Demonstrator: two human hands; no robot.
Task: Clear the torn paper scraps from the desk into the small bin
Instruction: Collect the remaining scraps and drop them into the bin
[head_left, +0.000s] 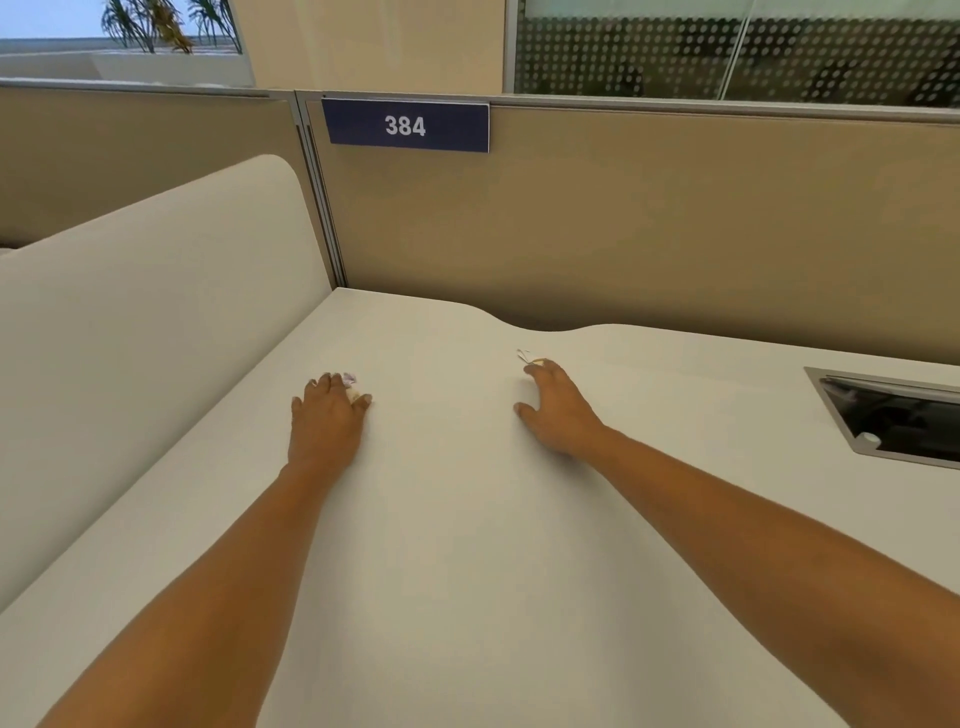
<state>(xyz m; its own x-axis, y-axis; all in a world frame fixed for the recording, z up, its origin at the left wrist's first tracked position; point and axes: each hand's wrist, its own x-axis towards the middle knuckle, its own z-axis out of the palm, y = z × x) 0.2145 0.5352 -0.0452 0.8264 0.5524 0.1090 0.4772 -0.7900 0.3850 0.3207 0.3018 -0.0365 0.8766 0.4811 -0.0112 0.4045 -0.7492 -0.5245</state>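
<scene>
Both hands lie palm down on the white worktop (447, 545), arms stretched toward its far edge.

The left hand (327, 421) is near the worktop's left edge, beside the white side panel (156, 312). Its fingers are bent and drawn together. The left scrap (351, 379), crumpled with a pinkish tint, pokes out between forefinger and thumb, which seem to pinch it.

The right hand (558, 410) is further toward the middle and closer to the far edge, where the edge curves inward. Its fingers are bent with their tips down on the right scrap (525, 356), a small white piece that sticks out just past them. The thumb is splayed well apart from the fingers. Whether this hand actually has hold of the scrap cannot be told.

The two scraps are well apart, one at each hand.

At the worktop's right edge a metal-framed opening (893, 421) is sunk into the surface. It is dark inside, with a small white round thing at its near rim. Whether this is the bin cannot be told.

A tan partition (649, 223) stands along the far edge and carries a dark blue plate (405, 126) reading 384. Above it are dotted glass (675, 47) on the right and a window with a plant (150, 26) on the left.
</scene>
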